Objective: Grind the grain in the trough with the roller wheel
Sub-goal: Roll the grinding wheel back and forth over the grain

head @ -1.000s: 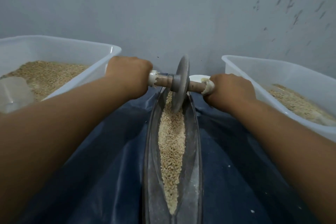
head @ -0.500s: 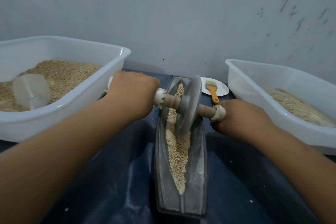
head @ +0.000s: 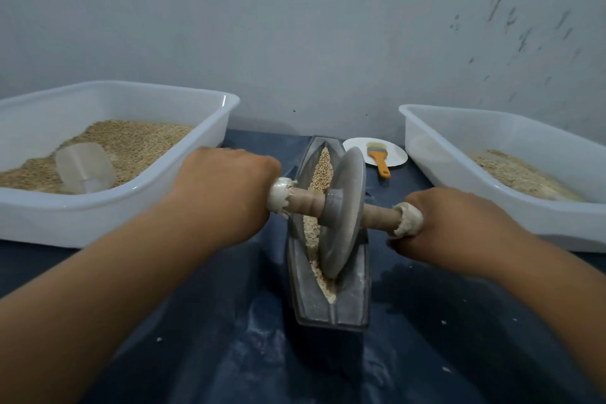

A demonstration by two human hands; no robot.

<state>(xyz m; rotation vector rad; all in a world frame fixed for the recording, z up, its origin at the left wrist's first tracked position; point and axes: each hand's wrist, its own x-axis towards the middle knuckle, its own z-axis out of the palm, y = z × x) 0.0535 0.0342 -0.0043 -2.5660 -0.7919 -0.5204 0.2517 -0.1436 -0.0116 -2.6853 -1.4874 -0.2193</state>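
A grey boat-shaped trough [head: 351, 298] lies lengthwise on a dark blue sheet, with pale grain [head: 323, 170] along its groove. A grey disc roller wheel [head: 342, 210] stands in the groove near the trough's near end, on a wooden axle. My left hand [head: 226, 190] grips the axle's left end, wrapped in white tape. My right hand [head: 455, 223] grips the taped right end. The wheel hides part of the grain.
A white tub [head: 183, 180] of grain with a clear scoop [head: 83, 167] sits at the left. Another white tub [head: 465, 147] holding some grain stands at the right. A white plate [head: 393, 152] with an orange-handled brush [head: 378, 157] lies behind the trough, by the grey wall.
Both hands have pulled the wheel along the groove from the trough's far end to near its near end. The plate and brush behind have come into view.
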